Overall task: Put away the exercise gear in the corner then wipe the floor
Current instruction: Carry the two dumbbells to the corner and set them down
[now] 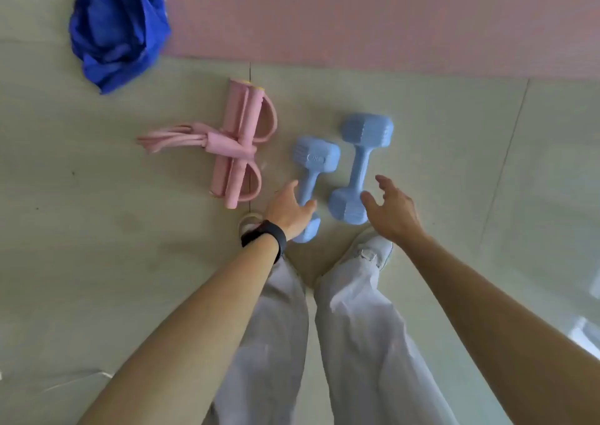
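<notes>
Reaching down toward the floor (pixel 97 229), a person's left hand (pixel 287 208), fingers loosely spread and gripping nothing, hung over the near end of the left dumbbell (pixel 315 156). The right hand (pixel 391 212), equally open and empty, hovered just right of the near head of the right dumbbell (pixel 359 165). Both blue dumbbells lay side by side, long axes running away from the person and tilted slightly right, near a pink resistance band (pixel 232 139).

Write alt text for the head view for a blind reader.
A person's open left hand reaches for the left dumbbell and the open right hand for the right dumbbell, both light blue, side by side on a pale floor. A pink resistance band lies left of them, crumpled blue fabric and a pink mat beyond.
</notes>
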### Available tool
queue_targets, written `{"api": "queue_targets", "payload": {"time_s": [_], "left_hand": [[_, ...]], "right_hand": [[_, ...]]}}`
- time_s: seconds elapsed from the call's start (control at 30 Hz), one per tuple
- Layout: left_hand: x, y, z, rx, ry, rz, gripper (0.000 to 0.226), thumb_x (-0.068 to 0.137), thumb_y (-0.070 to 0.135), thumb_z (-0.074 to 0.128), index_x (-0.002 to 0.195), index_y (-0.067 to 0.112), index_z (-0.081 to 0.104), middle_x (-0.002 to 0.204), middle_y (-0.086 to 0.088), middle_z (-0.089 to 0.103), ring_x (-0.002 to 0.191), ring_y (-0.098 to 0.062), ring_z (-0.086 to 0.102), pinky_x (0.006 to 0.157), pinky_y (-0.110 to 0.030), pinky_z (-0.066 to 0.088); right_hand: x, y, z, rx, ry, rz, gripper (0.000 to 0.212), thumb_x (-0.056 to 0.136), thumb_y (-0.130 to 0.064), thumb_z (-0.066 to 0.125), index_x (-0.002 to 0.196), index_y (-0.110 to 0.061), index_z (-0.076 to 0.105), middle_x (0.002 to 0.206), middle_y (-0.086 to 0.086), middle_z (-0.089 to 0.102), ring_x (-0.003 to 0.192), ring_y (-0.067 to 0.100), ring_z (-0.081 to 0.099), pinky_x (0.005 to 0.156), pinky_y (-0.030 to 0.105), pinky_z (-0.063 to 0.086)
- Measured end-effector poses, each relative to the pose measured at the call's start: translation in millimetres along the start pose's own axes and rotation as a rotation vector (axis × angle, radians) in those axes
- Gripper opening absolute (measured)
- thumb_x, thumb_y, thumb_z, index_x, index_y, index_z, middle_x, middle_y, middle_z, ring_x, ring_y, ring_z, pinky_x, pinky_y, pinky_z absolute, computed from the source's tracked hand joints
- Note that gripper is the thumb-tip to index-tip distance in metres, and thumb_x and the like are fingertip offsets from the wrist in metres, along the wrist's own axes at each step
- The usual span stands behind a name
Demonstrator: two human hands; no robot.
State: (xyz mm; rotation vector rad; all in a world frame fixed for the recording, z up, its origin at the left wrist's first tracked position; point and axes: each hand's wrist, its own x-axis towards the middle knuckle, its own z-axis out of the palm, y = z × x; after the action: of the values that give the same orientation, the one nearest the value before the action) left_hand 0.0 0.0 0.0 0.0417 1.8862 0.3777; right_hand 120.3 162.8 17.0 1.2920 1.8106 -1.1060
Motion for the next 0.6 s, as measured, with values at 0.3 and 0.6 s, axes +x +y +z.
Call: {"api": "queue_targets", "payload": {"time_s": [0.3, 0.6], "left_hand": [[81, -42, 60, -0.180, 0.125, 0.091, 0.041, 0.102, 0.028, 0.049, 0.142, 0.018, 0.041, 0.125, -0.005, 0.062, 0.108, -0.027, 0.059, 0.084, -0.029, 0.040], [28, -19, 26, 0.150, 0.170, 0.007, 0.026, 0.102, 0.031, 0.044, 0.123, 0.016, 0.045, 0.093, -0.015, 0.064, 0.085, -0.040, 0.061, 0.071, -0.045, 0.050]], "right_hand": [[93, 15, 75, 0.194, 0.163, 0.029, 0.051, 0.101, -0.028, 0.049, 0.147, -0.017, 0.030, 0.113, 0.010, 0.062, 0.105, 0.037, 0.059, 0.077, 0.035, 0.037], [14, 10, 61, 0.027, 0.065, 0.118, 0.053, 0.101, -0.028, 0.043, 0.150, -0.024, 0.022, 0.118, 0.013, 0.064, 0.100, 0.040, 0.060, 0.074, 0.041, 0.041]]}}
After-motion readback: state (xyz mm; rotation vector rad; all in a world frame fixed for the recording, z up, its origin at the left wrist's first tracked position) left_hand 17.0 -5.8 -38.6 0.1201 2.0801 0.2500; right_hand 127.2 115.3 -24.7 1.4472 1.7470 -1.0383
